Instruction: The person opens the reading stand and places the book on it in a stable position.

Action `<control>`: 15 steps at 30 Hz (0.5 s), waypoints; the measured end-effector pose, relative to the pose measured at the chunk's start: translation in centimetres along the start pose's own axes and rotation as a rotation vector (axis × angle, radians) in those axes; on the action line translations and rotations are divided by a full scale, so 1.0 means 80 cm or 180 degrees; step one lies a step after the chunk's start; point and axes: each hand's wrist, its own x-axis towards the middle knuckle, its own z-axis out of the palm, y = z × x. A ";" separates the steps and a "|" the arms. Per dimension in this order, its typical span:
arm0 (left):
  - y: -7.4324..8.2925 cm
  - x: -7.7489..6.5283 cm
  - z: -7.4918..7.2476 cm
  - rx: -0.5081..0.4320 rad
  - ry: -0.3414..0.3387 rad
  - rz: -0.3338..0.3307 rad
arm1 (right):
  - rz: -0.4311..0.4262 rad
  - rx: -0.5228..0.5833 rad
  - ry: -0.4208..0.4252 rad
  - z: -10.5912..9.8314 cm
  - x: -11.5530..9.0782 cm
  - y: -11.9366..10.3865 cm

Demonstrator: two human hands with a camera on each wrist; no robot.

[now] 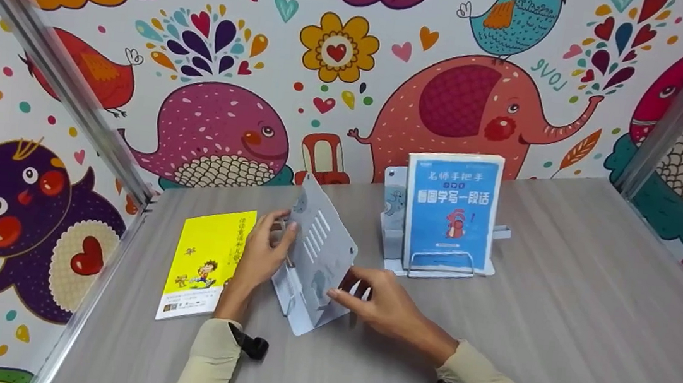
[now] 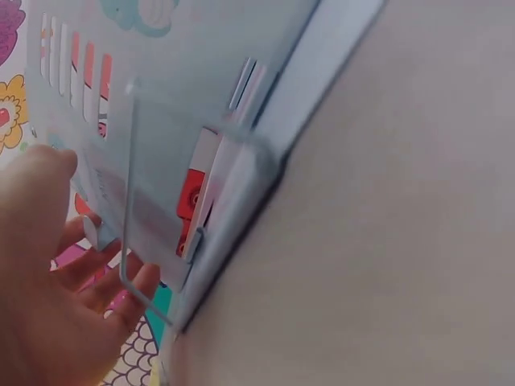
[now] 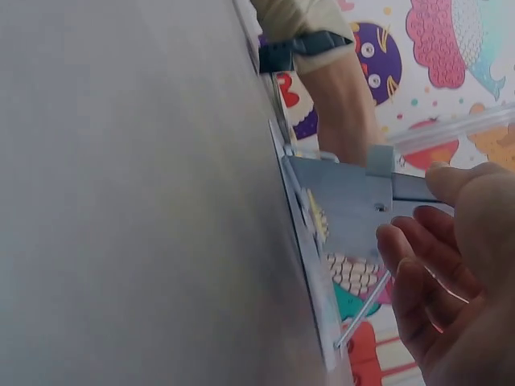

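A pale grey-blue metal book stand [image 1: 318,246] with slots in its panel and a wire bracket stands turned sideways on the table. My left hand [image 1: 264,250] holds its left edge; the left wrist view shows the thumb near the slotted panel [image 2: 173,88] and the fingers around the edge behind the wire. At the right edge, my right hand [image 1: 390,304] grips the lower part of the stand between thumb and fingers. From the right wrist, the thumb lies on the stand's metal edge [image 3: 338,189], the other fingers bent beside it.
To the left lies a yellow book [image 1: 203,272], flat on the wood-grain table [image 1: 558,303]. A blue-covered book [image 1: 450,215] stands upright in a second stand [image 1: 394,216] at the back right. A wall [image 1: 349,2] with cartoon animals and metal posts borders the table.
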 end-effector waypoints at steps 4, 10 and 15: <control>-0.009 -0.002 -0.013 -0.0027 0.0180 -0.0106 | 0.0076 0.0135 0.0149 -0.010 0.003 0.015; -0.020 -0.011 -0.030 0.0034 0.0263 -0.0209 | 0.0165 0.0325 0.0399 -0.023 0.008 0.035; -0.025 -0.022 -0.040 -0.0080 -0.0003 -0.0117 | 0.0404 0.0444 0.0574 -0.030 0.012 0.043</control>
